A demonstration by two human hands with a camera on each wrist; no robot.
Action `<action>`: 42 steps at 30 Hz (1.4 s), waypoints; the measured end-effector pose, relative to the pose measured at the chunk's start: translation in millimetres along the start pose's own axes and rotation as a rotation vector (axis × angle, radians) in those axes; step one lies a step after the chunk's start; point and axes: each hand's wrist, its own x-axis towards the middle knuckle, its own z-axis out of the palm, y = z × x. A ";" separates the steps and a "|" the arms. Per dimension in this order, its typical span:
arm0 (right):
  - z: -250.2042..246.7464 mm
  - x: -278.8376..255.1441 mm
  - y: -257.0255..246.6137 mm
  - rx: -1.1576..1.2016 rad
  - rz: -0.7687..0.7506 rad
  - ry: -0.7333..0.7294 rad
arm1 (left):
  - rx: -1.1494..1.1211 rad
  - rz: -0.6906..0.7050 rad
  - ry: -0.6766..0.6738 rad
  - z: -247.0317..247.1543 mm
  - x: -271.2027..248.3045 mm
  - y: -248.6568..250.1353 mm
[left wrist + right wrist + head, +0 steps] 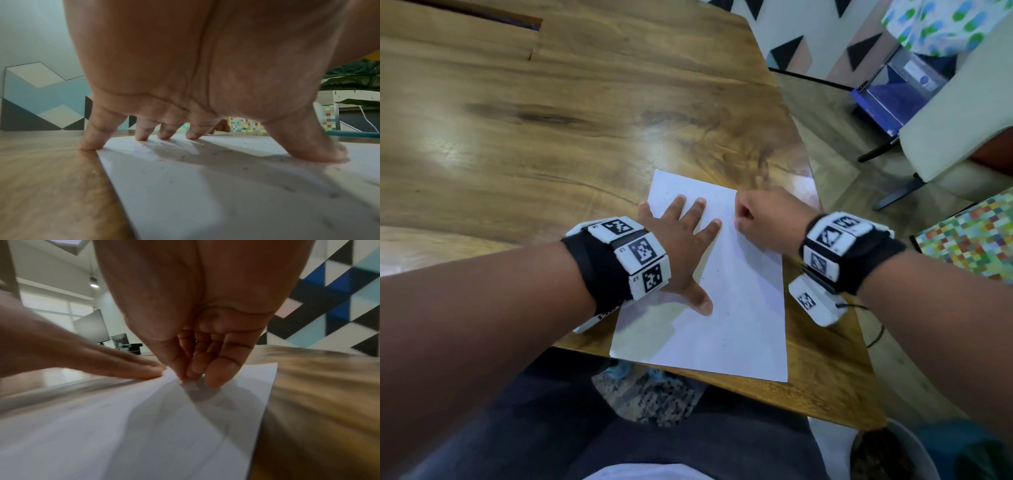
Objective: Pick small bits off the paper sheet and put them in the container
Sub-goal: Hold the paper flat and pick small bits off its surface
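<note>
A white paper sheet [739,308] lies on the wooden table [551,120] near its front edge. My left hand [688,233] lies flat with fingers spread and presses on the sheet's upper left part; the little finger rests on the wood. In the left wrist view its fingertips [193,134] touch the paper [226,194], which carries several tiny specks [213,153]. My right hand [743,219] is at the sheet's upper right, with thumb and forefinger pinching a small red bit [183,377] right at the paper [144,426]. A grey round container [919,442] with dark contents sits low at the right, below the table.
The table's right edge [822,212] runs close beside my right hand. Beyond it stand a cream chair [945,144] and a colourful checkered surface [969,240]. A thin black cable [876,329] trails from my right wrist. The sheet's front edge overhangs my lap.
</note>
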 end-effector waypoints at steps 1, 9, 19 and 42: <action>4.4 -10.3 -3.2 0.018 -0.031 -0.023 | 0.001 0.000 -0.005 -0.6 0.0 0.5; -1.6 17.3 15.5 0.000 0.123 0.001 | 0.001 0.008 0.002 0.0 -1.1 -0.8; 7.6 -18.4 -9.3 0.057 -0.034 -0.052 | -0.013 0.001 0.008 -0.8 -0.1 0.7; 9.4 -24.1 1.2 0.061 0.041 0.017 | 0.013 -0.002 0.016 0.1 -0.2 0.5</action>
